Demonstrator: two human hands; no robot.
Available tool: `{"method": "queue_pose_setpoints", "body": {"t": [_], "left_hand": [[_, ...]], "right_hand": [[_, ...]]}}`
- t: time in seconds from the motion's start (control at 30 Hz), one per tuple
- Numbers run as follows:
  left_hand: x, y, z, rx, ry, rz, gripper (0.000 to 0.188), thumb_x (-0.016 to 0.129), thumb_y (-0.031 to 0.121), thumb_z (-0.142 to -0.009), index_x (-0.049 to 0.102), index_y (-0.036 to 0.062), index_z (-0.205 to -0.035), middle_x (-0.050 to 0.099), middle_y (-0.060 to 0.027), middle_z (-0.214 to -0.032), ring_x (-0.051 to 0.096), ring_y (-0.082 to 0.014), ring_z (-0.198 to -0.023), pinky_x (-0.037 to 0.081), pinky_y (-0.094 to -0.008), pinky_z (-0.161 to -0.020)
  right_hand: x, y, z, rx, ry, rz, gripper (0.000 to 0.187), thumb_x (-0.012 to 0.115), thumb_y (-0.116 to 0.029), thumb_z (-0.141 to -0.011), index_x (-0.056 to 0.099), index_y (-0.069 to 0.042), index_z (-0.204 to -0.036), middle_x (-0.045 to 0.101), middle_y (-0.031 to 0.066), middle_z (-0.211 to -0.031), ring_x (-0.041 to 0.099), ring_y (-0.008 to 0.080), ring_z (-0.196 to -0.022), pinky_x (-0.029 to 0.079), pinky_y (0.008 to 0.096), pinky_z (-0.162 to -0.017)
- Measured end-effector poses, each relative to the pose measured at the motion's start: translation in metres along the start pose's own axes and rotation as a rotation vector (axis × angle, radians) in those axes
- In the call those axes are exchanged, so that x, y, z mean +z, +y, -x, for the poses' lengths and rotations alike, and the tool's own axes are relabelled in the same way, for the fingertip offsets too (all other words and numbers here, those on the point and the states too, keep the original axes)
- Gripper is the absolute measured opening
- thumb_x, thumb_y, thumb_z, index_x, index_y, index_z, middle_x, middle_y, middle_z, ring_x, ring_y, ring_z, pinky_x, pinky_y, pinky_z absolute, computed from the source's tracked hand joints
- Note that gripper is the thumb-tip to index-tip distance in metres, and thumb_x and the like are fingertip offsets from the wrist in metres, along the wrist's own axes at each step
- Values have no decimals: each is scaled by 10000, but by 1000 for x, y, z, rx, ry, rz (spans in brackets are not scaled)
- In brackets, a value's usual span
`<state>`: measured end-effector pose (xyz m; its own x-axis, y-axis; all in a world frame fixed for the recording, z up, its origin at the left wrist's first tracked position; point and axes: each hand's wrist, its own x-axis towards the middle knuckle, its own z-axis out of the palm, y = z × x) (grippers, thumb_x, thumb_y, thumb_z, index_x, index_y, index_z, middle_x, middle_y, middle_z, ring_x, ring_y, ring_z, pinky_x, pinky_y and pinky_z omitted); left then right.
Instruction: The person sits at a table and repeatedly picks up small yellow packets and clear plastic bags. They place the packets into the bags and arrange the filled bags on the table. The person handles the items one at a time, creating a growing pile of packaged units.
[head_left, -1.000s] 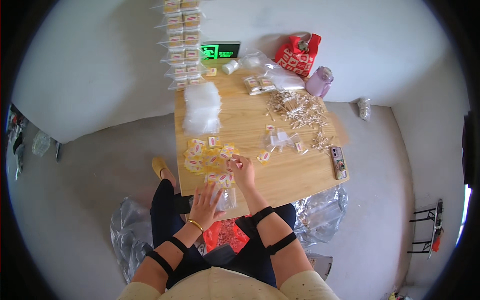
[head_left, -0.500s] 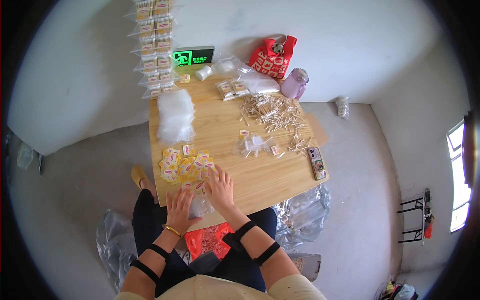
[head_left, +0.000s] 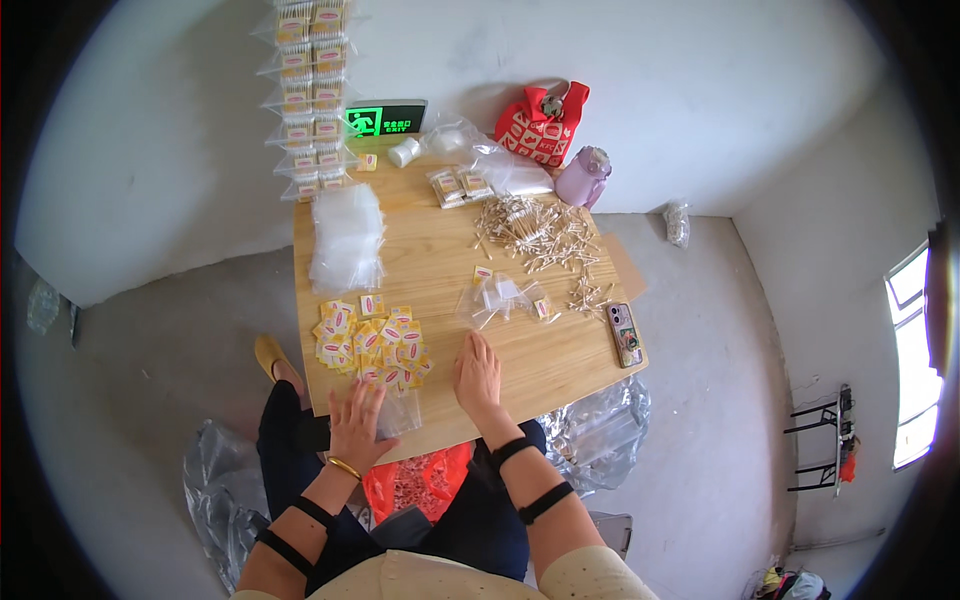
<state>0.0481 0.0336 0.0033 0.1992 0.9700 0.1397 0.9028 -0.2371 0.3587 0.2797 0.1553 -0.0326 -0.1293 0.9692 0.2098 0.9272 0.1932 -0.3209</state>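
Observation:
At the table's near edge my left hand [head_left: 357, 420] lies open, fingers spread, their tips beside the lowest cards. A clear plastic bag [head_left: 402, 411] lies against it, partly hidden by the hand. Just above are loose yellow and white cards [head_left: 370, 342] in a spread pile. To the right my right hand [head_left: 480, 378] is over bare wood, its fingers stretched out side by side, with nothing visible in it. Beyond its fingertips, a few clear bags [head_left: 498, 297] lie crumpled with small cards among them.
Cotton swabs [head_left: 530, 230] are heaped at the far right of the wooden table [head_left: 420, 250]. Stacked clear bags [head_left: 346, 240] lie at left. A phone [head_left: 625, 335], purple jug [head_left: 583, 178], red bag [head_left: 540, 125] and filled swab packs [head_left: 458, 187] stand or lie around.
My right hand has moved right, away from the cards, toward the crumpled bags. My left hand has stayed near the table's edge. The view has shifted slightly.

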Motion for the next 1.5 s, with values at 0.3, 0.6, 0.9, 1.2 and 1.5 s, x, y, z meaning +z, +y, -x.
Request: {"method": "queue_pose_setpoints", "body": {"t": [0.3,0.6,0.9,1.2,1.5], "left_hand": [[9,19,20,42,-97,-73,903,665,389,-801,207,-7,-1470,161,-240,-1534,153,-403,-1429,131,-528,-1162],[25,14,27,147,-221,-64,892,626,406,-838,173,-36,-1467,162,-268,-1523,134,-416,-1430,122,-508,-1167],[8,25,-22,-541,-23,1581,581,599,150,-924,322,57,-1426,575,-147,-1180,600,-200,-1034,503,-343,-871],[-29,40,-24,-391,-11,1287,517,629,-26,-852,417,68,-1315,672,-54,-831,617,-81,-695,499,-217,-601],[6,-24,3,-462,-55,827,445,679,11,-801,477,63,-1194,653,-50,-786,611,-133,-656,489,-266,-604]], "right_hand": [[-38,-3,-14,148,3,-67,523,559,-245,-868,470,-111,-1365,384,169,-1434,373,366,-1302,313,475,-1068],[11,12,0,79,-9,-8,645,566,-340,-865,389,-8,-1388,396,152,-1439,350,310,-1340,280,449,-1102],[-80,-54,86,9,-260,-1236,335,504,-51,-945,546,-10,-1275,528,124,-1305,469,228,-1249,347,328,-1043],[-78,-67,84,299,-277,-1709,385,528,-112,-968,493,-17,-1340,533,74,-1321,502,182,-1213,365,312,-1036],[-28,-34,73,200,-175,-882,418,671,-155,-860,551,-51,-1247,584,133,-1151,544,257,-1115,427,365,-966]]}}
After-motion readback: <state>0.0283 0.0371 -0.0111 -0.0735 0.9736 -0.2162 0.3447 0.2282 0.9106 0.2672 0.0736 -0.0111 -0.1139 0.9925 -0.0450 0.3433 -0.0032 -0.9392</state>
